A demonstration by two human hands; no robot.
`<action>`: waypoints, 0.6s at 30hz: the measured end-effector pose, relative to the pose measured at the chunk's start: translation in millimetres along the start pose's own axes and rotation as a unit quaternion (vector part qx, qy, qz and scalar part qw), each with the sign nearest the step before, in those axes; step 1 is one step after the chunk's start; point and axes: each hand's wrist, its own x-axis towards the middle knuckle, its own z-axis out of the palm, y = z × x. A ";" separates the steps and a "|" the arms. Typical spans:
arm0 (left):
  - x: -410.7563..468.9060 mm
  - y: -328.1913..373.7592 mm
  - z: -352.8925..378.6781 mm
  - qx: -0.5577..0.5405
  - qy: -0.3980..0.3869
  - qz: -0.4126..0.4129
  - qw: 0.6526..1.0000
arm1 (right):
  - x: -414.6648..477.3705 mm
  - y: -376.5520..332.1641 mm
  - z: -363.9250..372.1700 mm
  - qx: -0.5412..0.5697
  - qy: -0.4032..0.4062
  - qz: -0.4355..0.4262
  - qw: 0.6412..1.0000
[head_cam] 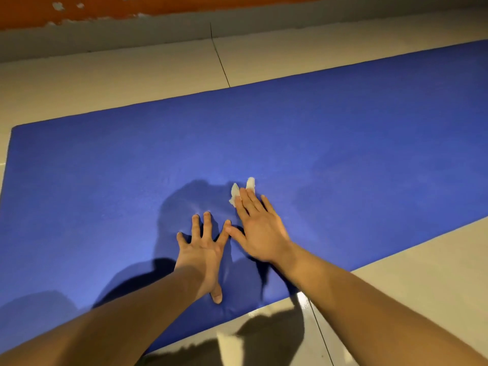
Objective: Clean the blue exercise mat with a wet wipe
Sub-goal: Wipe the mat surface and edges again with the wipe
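Under my right fingertips, the wipe [234, 192] lies on the mat [343, 133], near its middle, white bits poking out past them; my right hand [257, 231] presses it down, fingers straight and close together, curled round nothing; just beside it my left hand [202, 252] lies flat on the mat, fingers spread; the mat rests on a pale tiled floor [132, 83]; beyond runs an orange wall [105, 11]
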 end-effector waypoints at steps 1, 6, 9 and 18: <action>0.0 0.5 -0.6 0.000 0.001 0.000 1.000 | 1.3 7.3 -4.6 -0.015 -0.003 -0.041 0.999; -0.8 0.3 0.7 -0.008 0.001 0.001 1.000 | 2.7 101.9 -23.3 -0.049 0.004 0.156 0.987; -0.6 -0.6 0.8 -0.007 0.000 0.001 1.000 | 12.0 94.8 -27.7 -0.020 -0.004 0.238 0.971; 0.4 2.9 0.3 -0.002 0.006 0.000 1.000 | 6.6 56.1 -10.0 -0.051 0.005 0.011 0.999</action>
